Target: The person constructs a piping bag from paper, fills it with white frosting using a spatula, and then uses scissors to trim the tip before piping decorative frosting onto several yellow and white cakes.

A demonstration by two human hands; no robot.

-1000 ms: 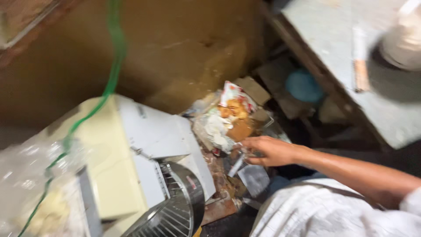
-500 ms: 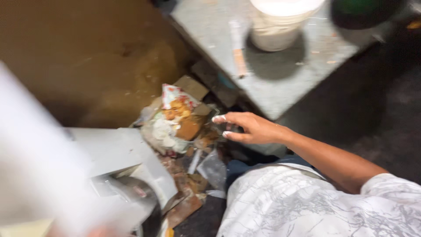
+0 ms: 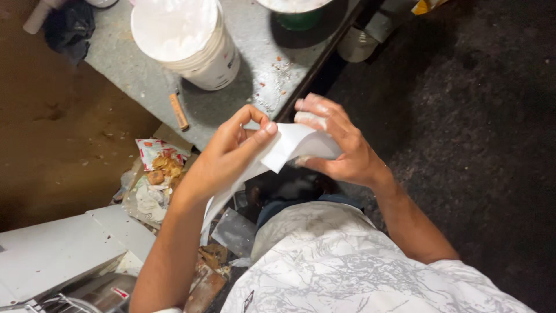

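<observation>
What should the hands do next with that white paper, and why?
Probably pull the white paper a little wider open. The left hand pinches one folded corner between thumb and fingers, while the right hand cups the other end, so the sheet is bunched and only partly unfolded. It hangs in the air above the floor litter, free to spread.

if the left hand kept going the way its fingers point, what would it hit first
Probably the right hand: the left hand points across the white sheet of paper that both pinch. Depth is unclear.
</observation>
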